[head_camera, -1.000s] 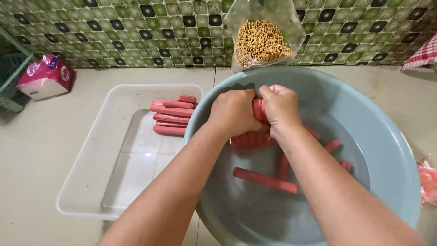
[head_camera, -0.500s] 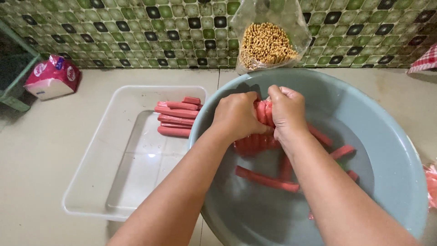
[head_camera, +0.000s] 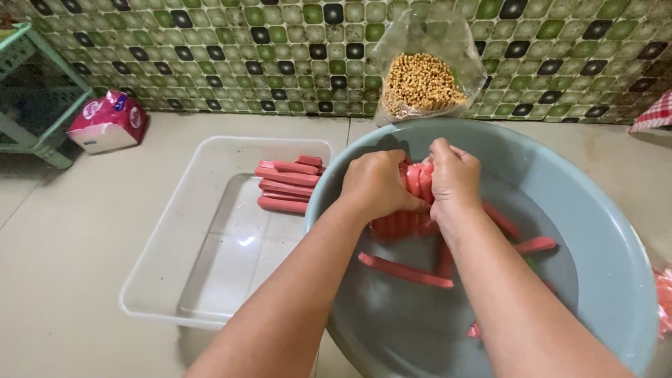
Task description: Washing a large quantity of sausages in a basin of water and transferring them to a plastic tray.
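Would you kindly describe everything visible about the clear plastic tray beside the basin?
The clear rectangular plastic tray sits flat on the pale floor, left of the grey-blue round basin, whose rim overlaps its right edge. It looks shallow, glossy and translucent. A small pile of red sausages lies in its far right corner; the rest holds nothing.

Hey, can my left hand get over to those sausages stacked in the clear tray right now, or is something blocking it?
Probably yes. The left hand sits at the near rim of the blue basin, right beside the stacked sausages in the clear tray. Nothing lies between them, but both hands are full of sausages, the right hand too.
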